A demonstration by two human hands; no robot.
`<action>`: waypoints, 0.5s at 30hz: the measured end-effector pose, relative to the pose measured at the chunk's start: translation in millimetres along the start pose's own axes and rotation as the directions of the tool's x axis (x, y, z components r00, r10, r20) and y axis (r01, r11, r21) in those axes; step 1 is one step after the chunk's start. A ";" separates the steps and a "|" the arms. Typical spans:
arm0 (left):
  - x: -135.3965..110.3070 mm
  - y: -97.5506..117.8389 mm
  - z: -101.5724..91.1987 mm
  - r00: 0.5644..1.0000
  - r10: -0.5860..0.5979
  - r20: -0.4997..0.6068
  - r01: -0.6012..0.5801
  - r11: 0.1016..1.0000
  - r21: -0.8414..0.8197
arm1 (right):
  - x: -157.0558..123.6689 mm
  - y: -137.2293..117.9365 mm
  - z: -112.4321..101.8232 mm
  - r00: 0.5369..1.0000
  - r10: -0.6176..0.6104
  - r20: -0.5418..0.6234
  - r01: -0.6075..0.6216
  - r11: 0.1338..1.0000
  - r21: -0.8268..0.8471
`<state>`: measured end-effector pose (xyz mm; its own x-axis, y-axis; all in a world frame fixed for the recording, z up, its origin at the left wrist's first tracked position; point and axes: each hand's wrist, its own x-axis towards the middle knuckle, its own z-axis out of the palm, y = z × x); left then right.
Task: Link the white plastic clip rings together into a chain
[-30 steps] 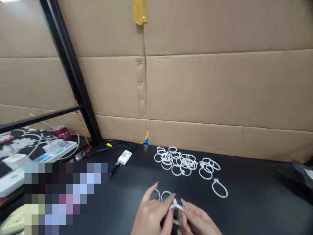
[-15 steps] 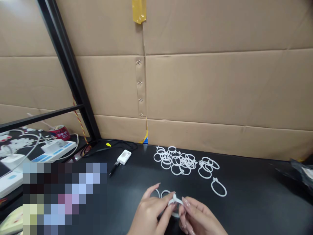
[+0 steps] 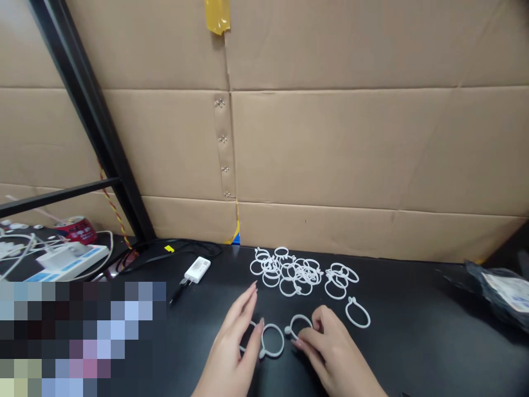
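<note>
My right hand (image 3: 324,343) pinches a white plastic curtain ring (image 3: 301,316), whose small knob-like eyelet points to the left. My left hand (image 3: 237,336) has its fingers stretched out and grips nothing. Under its thumb lies part of one ring (image 3: 242,348), mostly hidden by the hand. Just right of that thumb another white ring (image 3: 283,343) rests on the black table, its eyelet at the lower left. Farther back is a loose pile of several such rings (image 3: 288,294), with a smaller cluster (image 3: 335,298) and a single ring (image 3: 359,326) to its right.
A white charger plug (image 3: 198,269) with a black cable end lies left of the pile. Power strips (image 3: 68,264), cables and a red can (image 3: 78,229) crowd the far left. A black plastic bag (image 3: 491,292) lies at right. Cardboard (image 3: 330,149) walls the back.
My hands have moved apart. The left has let go of the ring both were handling and opened; the right still holds it, now lower. The view has shifted slightly right.
</note>
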<state>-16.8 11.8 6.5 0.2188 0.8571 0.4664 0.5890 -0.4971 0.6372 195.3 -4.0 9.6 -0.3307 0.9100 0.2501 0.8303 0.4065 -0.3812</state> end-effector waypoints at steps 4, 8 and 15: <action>-1.0 -2.3 1.6 1.000 -0.003 0.025 0.003 1.000 -0.018 | -3.9 -11.4 -1.0 0.994 -0.065 0.086 0.066 0.998 -0.014; -2.6 -4.9 4.6 0.998 0.029 0.051 -0.028 0.999 -0.016 | 0.8 -7.2 -9.4 0.998 -0.016 0.062 0.014 0.999 0.031; -5.0 -7.4 5.1 0.997 0.053 0.054 -0.052 0.998 -0.028 | 8.2 62.9 -40.4 0.921 0.346 -0.180 -0.385 0.877 -0.287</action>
<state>-18.3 12.0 -3.7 0.2917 0.8355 0.4657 0.5548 -0.5444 0.6291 262.9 25.8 23.6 0.0634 0.9638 0.2591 0.9844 -0.0177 -0.1748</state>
